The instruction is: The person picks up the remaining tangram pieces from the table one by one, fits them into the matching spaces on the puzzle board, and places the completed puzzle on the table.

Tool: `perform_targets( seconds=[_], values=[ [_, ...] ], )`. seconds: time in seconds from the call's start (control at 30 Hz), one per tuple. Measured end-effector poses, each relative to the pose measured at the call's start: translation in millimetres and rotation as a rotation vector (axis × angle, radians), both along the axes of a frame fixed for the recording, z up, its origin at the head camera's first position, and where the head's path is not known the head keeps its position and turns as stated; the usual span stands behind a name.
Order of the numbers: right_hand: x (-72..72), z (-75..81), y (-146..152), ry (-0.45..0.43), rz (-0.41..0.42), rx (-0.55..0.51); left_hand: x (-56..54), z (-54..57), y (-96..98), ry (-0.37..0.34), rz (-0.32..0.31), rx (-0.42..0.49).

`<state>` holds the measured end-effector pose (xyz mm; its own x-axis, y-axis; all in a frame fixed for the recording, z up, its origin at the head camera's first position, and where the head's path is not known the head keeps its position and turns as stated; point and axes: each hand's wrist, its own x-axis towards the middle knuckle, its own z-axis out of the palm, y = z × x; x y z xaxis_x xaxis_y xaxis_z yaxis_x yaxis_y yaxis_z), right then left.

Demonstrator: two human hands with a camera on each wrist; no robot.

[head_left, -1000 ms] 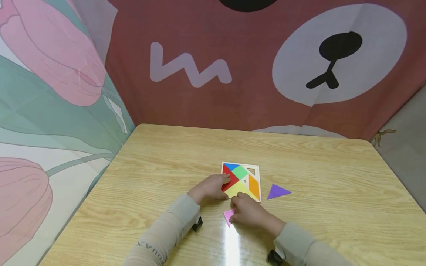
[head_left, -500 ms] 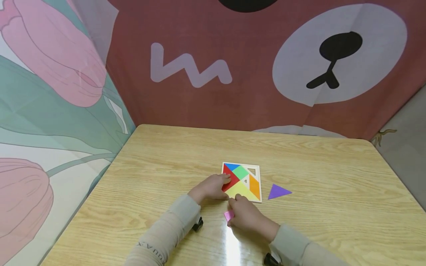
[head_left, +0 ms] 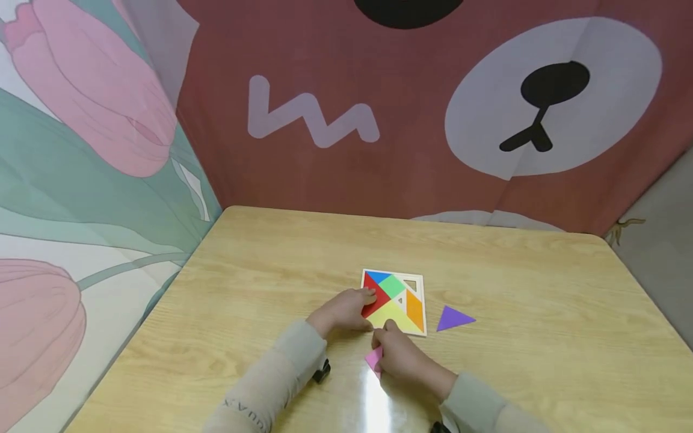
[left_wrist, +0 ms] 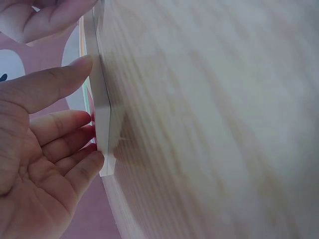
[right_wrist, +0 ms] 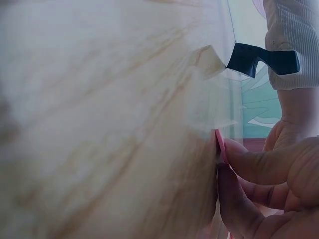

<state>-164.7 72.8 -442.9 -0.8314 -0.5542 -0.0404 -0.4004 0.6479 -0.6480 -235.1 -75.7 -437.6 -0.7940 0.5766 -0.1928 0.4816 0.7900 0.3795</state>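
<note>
A square tangram board (head_left: 392, 272) with a pale frame lies on the table. Red, blue, green, yellow and orange pieces fill part of it; one triangular recess and a smaller hole show bare. My left hand (head_left: 342, 310) rests on the board's left side, fingers on the red piece (head_left: 381, 299) and thumb at the near edge. In the left wrist view, those fingers (left_wrist: 67, 142) look only slightly bent. My right hand (head_left: 403, 355) pinches a small pink triangle (head_left: 372, 359) between thumb and fingers, just in front of the board. The right wrist view shows the pink triangle (right_wrist: 222, 147) edge-on.
A purple triangle (head_left: 453, 319) lies on the table to the right of the board. The wood-grain table (head_left: 271, 258) reaches back to a wall hanging (head_left: 325, 180) with a bear print. A floral hanging (head_left: 108, 192) covers the left side.
My right hand has shifted slightly left with the pink triangle, which has turned a little in the fingers. The left hand stays on the board. The whole view has tilted slightly upward.
</note>
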Motion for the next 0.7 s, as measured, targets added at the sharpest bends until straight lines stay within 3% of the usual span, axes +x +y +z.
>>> perform_targets(
  seconds=[0.37, 0.7],
  values=[
    [1.9, 2.1, -0.5, -0.043, -0.073, -0.026, 0.7, -0.4, 0.4, 0.008, 0.006, 0.018],
    [0.1, -1.2, 1.6, -0.003, -0.051, -0.103, 1.5, -0.2, 0.0, 0.0, 0.012, 0.019]
  ],
)
